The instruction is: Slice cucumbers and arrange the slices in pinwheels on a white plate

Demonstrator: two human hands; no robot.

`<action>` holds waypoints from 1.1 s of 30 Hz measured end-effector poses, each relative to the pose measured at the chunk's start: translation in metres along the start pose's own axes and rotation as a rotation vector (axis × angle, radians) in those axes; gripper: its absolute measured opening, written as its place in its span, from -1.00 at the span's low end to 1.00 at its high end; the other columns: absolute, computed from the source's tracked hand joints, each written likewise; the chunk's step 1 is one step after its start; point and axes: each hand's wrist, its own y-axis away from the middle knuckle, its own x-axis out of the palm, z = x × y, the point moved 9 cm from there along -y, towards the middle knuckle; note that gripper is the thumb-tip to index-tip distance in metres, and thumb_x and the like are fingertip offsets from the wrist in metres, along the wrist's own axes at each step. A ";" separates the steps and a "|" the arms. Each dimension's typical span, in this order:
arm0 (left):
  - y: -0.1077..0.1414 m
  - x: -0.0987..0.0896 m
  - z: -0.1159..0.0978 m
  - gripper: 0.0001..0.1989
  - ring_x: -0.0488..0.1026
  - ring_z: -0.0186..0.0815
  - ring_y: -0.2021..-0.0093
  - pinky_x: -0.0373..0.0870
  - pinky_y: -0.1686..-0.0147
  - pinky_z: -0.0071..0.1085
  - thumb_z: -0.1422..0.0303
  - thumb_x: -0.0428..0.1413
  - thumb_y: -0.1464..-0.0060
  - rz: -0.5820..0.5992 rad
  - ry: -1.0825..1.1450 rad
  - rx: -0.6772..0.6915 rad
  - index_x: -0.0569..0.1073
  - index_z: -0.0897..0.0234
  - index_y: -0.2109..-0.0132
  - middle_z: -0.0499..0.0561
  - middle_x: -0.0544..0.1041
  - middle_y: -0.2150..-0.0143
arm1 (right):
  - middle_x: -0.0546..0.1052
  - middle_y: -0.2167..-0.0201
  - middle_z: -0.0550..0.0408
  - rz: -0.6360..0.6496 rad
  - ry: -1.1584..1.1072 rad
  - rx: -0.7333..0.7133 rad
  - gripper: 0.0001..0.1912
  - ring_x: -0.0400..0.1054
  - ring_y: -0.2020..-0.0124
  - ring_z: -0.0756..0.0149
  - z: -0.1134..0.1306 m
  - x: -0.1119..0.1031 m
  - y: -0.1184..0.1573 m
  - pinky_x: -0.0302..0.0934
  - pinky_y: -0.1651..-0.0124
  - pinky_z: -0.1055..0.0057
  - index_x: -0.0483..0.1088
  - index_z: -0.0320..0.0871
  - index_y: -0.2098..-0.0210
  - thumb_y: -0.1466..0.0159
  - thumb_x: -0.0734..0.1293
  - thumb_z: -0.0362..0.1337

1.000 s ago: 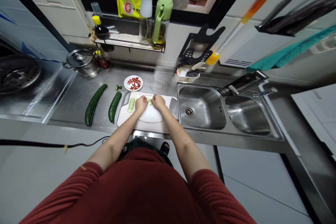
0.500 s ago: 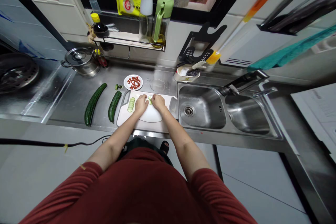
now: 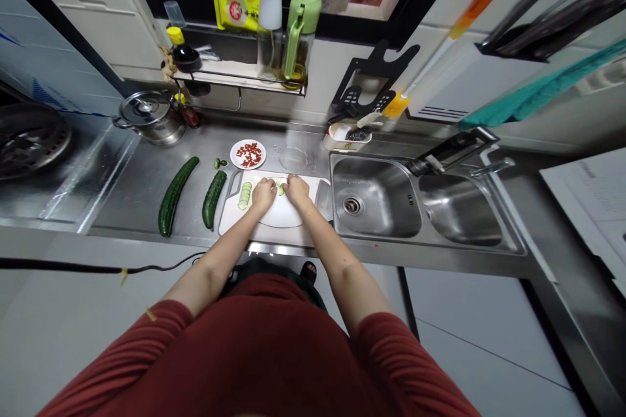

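Kitchen surroundings on my remote feed.
On my left I see a lidded steel pot [image 3: 151, 122] beside a small yellow-capped bottle [image 3: 190, 117]; above, a wall shelf [image 3: 235, 71] carries a dark bottle [image 3: 184, 57], a white-topped bottle [image 3: 272, 6] and a green-lidded jug [image 3: 303, 13], near a yellow packet [image 3: 235, 8]. On my right I have a two-basin sink [image 3: 386, 205], a tub [image 3: 337, 143] at its back corner, and a teal cloth [image 3: 528, 98] hanging near the knife holder [image 3: 452, 81].

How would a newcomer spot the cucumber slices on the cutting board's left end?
On the steel counter, left of the double sink, is a pale cutting board. At its left end, beside the left hand, lie the cucumber slices. Their neat, pale green row sets them apart from the dark green cucumbers lying off the board.
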 end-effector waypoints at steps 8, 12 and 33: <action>0.010 -0.005 -0.009 -0.74 0.35 -0.24 0.05 0.28 0.10 -0.38 0.39 -0.05 -0.20 -0.022 0.003 0.107 0.44 0.17 0.02 0.08 0.40 0.07 | 0.49 0.10 -0.07 -0.031 -0.011 0.003 -0.72 0.39 0.09 0.20 -0.009 -0.006 0.014 0.19 0.10 0.37 0.33 -0.14 0.03 -0.35 0.17 -0.15; 0.018 -0.005 -0.021 -0.68 0.28 -0.20 -0.03 0.27 0.10 -0.36 0.42 -0.07 -0.20 0.028 -0.036 0.185 0.45 0.09 -0.03 0.09 0.37 0.04 | 0.49 0.09 -0.07 -0.039 -0.001 0.009 -0.73 0.39 0.10 0.19 -0.010 -0.004 0.016 0.19 0.11 0.37 0.33 -0.15 0.03 -0.35 0.18 -0.16; 0.022 -0.008 -0.018 -0.64 0.24 -0.17 -0.04 0.28 0.13 -0.34 0.41 -0.08 -0.21 0.080 -0.091 0.164 0.43 0.03 -0.08 0.08 0.34 0.00 | 0.50 0.12 -0.06 -0.057 -0.054 0.005 -0.74 0.38 0.10 0.21 -0.016 0.002 0.010 0.17 0.12 0.40 0.35 -0.15 0.05 -0.35 0.16 -0.20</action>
